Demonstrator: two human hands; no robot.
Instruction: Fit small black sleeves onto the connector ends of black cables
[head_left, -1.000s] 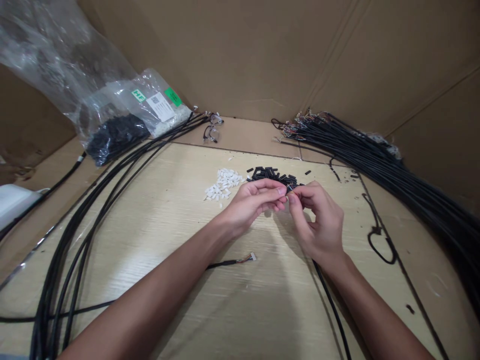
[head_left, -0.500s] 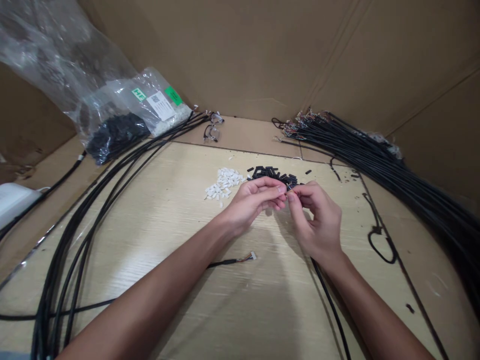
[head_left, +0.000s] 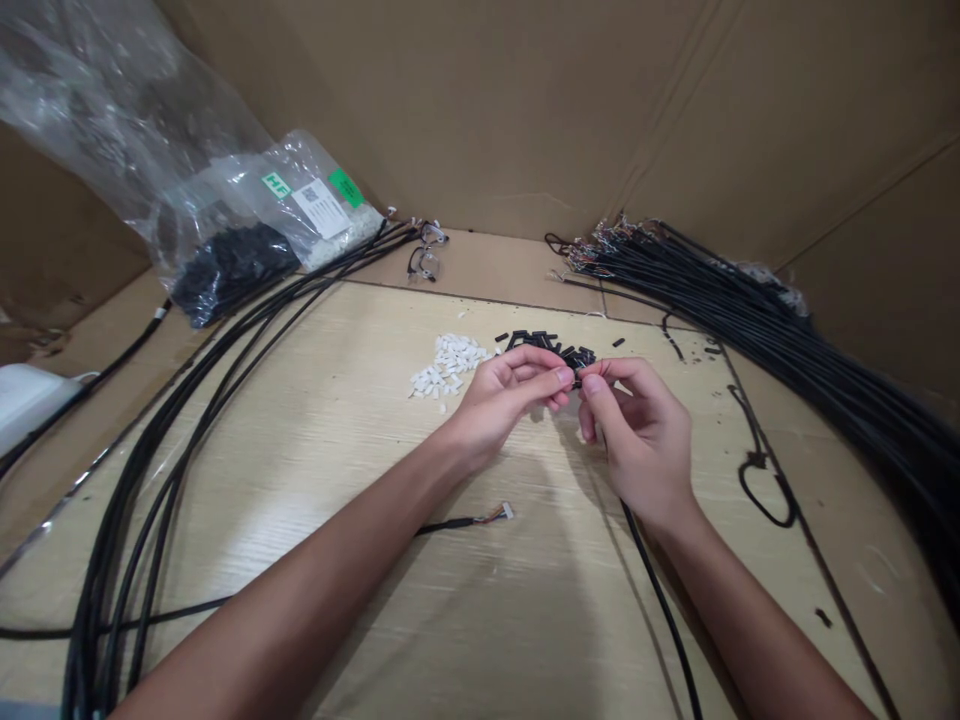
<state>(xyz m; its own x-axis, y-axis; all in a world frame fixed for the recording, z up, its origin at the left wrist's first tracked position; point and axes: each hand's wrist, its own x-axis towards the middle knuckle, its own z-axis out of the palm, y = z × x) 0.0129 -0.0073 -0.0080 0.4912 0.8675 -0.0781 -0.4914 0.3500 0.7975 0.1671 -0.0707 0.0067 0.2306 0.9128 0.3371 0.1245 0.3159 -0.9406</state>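
Note:
My left hand (head_left: 510, 395) and my right hand (head_left: 637, 430) meet fingertip to fingertip above the wooden board (head_left: 360, 470). Both are pinched on a small black connector (head_left: 576, 378) at the end of a black cable (head_left: 660, 600) that runs under my right wrist toward me. Just behind my fingers lie a pile of black connectors (head_left: 547, 348) and a pile of white connectors (head_left: 450, 365). The cable's other end (head_left: 504, 513), with thin coloured wires and a white plug, lies on the board below my left wrist.
A thick bundle of black cables (head_left: 787, 330) lies along the right. Several long black cables (head_left: 150, 470) curve down the left. Clear plastic bags (head_left: 247, 230) with black and white parts sit at the back left. Cardboard walls (head_left: 525, 110) close in the space. A loose cable loop (head_left: 761, 480) lies at right.
My right hand has turned and opened its lower fingers a little while keeping the pinch. Both hands stay in the same spot.

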